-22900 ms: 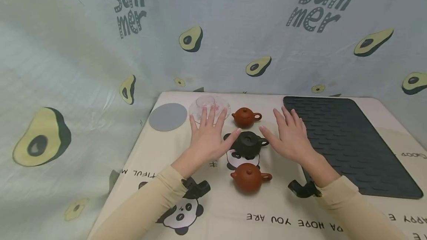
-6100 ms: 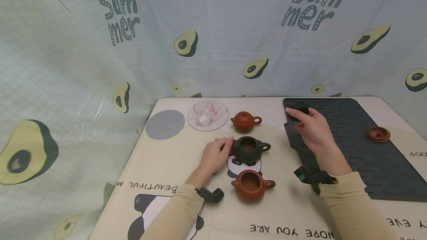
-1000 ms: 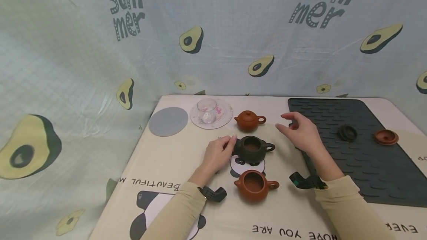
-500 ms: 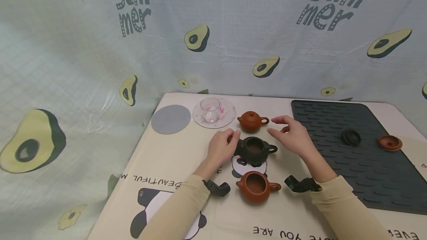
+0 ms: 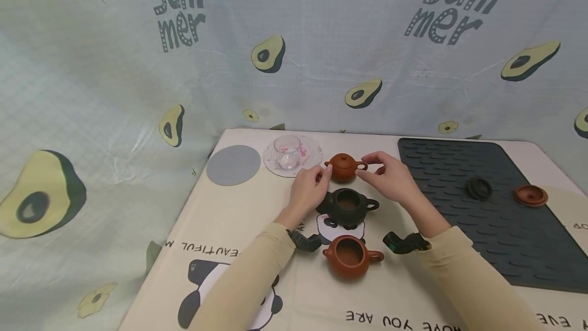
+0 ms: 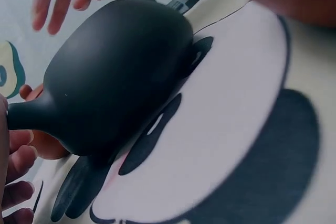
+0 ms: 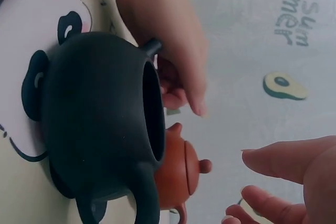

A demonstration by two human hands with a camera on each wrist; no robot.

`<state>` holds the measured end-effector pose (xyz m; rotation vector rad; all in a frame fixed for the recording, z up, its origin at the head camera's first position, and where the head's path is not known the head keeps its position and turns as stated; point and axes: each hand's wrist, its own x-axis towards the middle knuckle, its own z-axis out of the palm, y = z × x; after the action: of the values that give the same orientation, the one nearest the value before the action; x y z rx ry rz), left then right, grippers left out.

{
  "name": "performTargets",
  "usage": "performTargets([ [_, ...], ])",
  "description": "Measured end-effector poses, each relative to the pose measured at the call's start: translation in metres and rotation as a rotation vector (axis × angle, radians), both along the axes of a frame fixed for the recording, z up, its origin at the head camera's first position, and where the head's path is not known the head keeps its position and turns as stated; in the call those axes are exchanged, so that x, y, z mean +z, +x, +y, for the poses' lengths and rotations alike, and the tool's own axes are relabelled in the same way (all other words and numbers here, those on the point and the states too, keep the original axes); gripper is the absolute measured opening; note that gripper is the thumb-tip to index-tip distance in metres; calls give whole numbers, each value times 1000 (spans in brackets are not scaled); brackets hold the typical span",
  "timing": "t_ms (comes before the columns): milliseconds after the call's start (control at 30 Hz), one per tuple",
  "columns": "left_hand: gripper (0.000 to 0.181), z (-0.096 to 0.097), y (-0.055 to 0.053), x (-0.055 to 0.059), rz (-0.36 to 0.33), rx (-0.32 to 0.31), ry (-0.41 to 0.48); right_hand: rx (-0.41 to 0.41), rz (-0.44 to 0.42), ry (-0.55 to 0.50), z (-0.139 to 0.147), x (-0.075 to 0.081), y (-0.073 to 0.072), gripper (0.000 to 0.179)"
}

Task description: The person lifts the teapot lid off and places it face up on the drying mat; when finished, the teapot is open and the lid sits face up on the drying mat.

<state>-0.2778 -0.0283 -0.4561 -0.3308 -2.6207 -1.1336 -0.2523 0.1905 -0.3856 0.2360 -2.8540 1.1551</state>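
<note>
Three small teapots stand in a column on the table. The rear one is a reddish-brown teapot [image 5: 343, 168] with its lid on. My left hand [image 5: 309, 188] has its thumb tip by that teapot's spout, fingers loosely curled; contact is unclear. At the handle side, my right hand [image 5: 389, 176] reaches in with thumb and fingers apart; the right wrist view shows a gap between them and the pot. A black teapot [image 5: 349, 213], lidless, stands in front, its spout beneath my left hand. Nearest me is a lidless reddish-brown teapot [image 5: 347, 264].
On the dark ridged mat [image 5: 441, 167] at right lie a black lid [image 5: 479, 188] and a reddish-brown lid [image 5: 530, 195]. A clear glass cup [image 5: 287, 153] stands on a patterned saucer [image 5: 312, 160] at the back left. Beside it lies a grey disc [image 5: 233, 165].
Both lids of the nearer teapots now lie on the mat. Over the last second my left hand left the black teapot's spout for the rear teapot, and my right hand moved left to its handle.
</note>
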Motion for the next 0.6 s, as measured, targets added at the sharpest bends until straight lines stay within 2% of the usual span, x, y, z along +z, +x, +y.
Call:
performTargets([
  [267,44,1,-18,1,-7,44,-25,32,12,56,-17,-3,-27,46],
  [400,46,4,-27,-3,4,63,-104,40,23,79,-24,-8,-39,46],
  [600,44,7,-29,-8,89,85,-155,42,75,138,-31,-11,-49,45],
])
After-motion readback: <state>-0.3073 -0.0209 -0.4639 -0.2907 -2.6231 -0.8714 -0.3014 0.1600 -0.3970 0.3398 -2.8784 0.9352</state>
